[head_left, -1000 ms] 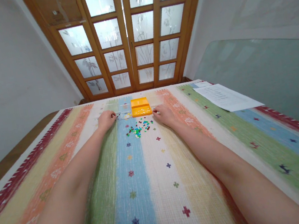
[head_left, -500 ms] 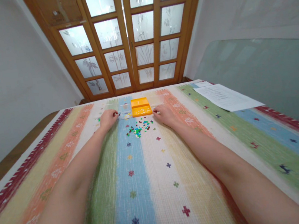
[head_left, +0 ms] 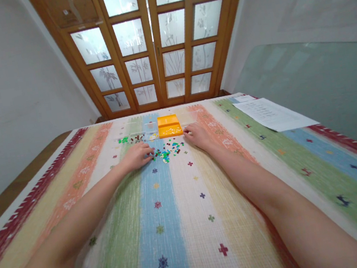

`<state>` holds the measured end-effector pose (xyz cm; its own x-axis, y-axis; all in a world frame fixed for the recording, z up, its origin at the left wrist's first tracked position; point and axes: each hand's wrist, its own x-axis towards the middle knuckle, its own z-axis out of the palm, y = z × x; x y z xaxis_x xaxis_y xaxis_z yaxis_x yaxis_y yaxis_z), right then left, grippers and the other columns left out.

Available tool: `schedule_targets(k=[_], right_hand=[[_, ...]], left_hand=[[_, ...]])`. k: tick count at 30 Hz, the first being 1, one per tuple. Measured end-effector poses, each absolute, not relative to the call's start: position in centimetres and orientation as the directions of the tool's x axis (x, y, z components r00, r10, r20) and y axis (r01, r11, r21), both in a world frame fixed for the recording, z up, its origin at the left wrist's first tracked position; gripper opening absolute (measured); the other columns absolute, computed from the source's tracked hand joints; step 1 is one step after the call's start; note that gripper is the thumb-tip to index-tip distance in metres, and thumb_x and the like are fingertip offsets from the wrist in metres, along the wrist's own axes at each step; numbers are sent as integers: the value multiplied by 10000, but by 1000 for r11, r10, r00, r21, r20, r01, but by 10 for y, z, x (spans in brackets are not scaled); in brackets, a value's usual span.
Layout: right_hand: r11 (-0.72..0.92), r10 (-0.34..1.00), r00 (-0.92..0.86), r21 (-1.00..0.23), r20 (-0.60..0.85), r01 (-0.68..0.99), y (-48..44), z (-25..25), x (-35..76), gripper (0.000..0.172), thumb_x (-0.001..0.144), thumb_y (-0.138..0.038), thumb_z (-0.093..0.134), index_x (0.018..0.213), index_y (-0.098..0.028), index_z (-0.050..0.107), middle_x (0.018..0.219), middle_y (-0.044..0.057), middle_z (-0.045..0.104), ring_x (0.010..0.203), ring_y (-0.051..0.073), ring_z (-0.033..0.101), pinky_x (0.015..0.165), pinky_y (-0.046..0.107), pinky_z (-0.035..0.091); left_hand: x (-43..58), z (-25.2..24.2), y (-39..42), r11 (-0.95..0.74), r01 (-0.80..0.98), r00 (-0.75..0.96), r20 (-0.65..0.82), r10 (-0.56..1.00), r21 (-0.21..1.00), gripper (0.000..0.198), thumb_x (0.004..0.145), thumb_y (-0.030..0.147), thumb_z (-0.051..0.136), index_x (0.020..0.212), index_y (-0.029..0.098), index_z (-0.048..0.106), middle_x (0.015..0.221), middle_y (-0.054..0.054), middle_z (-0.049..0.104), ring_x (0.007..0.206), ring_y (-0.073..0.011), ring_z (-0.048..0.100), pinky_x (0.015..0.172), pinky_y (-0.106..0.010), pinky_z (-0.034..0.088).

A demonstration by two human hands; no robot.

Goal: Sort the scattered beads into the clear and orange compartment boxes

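A heap of tiny green, blue, brown and pale pieces (head_left: 165, 154) lies on the striped cloth in front of me. My left hand (head_left: 138, 156) is at the heap's left edge, fingers curved and slightly apart, with no piece visible in them. Beyond the heap stands an opened yellow box (head_left: 169, 125) with small white bits in its front part. By its front right corner rests my right hand (head_left: 196, 136), thumb and finger drawn together; what they hold, if anything, is too small to make out. Left of the box, a clear divided tray (head_left: 145, 135) holds green pieces (head_left: 123, 140), brown pieces (head_left: 137, 138) and yellowish pieces (head_left: 153, 136).
A patterned striped tablecloth (head_left: 201, 238) covers the table. Printed white sheets (head_left: 272, 114) lie at the far right. A pale green glass panel (head_left: 310, 74) leans along the right side. Behind the table are wooden doors with frosted panes (head_left: 156, 65).
My left hand has come back from the clear tray to the heap's left edge, and its fingers have loosened. The green and brown pieces in the tray now show. My right hand stays by the box.
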<state>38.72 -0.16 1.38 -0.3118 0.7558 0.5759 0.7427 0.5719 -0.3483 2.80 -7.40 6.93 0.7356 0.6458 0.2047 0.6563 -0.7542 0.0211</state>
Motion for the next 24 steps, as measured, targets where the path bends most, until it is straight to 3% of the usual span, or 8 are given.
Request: schedule_targets(k=[14,24], right_hand=[[558,769,-309,-352,560,751,0,12,388,144,973,-257,612,926,-214,741,1016,102,732,1005,273,605,908,403,461],[563,762,-310,-346,569,750,3,10,389,152,967,-266,606,925,-215,743,1002,100,733,1019,278,598,928,410,460]], left_hand=[[35,72,-82,-812,582,808,129,574,-31,179,964,258,621,1041,249,783,1037,-74,703,979,-237,613,853,-353,457],[32,67,-76,-793,609,777,196,599,12,168,985,264,605,1015,241,768,991,-67,703,974,-232,619,856,-346,460]])
